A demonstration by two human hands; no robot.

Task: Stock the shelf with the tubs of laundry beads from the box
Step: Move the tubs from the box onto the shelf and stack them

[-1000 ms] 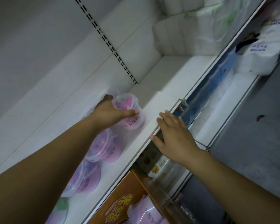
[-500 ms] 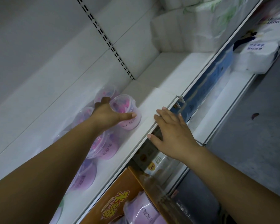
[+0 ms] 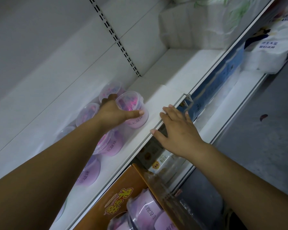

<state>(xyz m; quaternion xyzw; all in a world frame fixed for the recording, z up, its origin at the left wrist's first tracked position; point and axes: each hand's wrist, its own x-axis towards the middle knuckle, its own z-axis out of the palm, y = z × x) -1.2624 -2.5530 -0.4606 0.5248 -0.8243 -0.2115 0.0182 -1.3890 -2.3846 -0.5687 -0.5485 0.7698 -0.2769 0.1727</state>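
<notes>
Head view, frame centre: left hand (image 3: 112,113) still grips the tub (image 3: 134,112), now down on the shelf (image 3: 165,90) beside other tubs (image 3: 110,145); right hand (image 3: 176,133) rests flat, fingers relaxed. Placement looks nearly done.

Bare forearms (image 3: 56,163) lead to the left hand (image 3: 114,113) and right hand (image 3: 179,136), fingers (image 3: 170,112) short-nailed.

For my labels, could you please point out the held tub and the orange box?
held tub (image 3: 129,101): head view, on its clear lid.
orange box (image 3: 123,183): head view, on its printed flap.
</notes>
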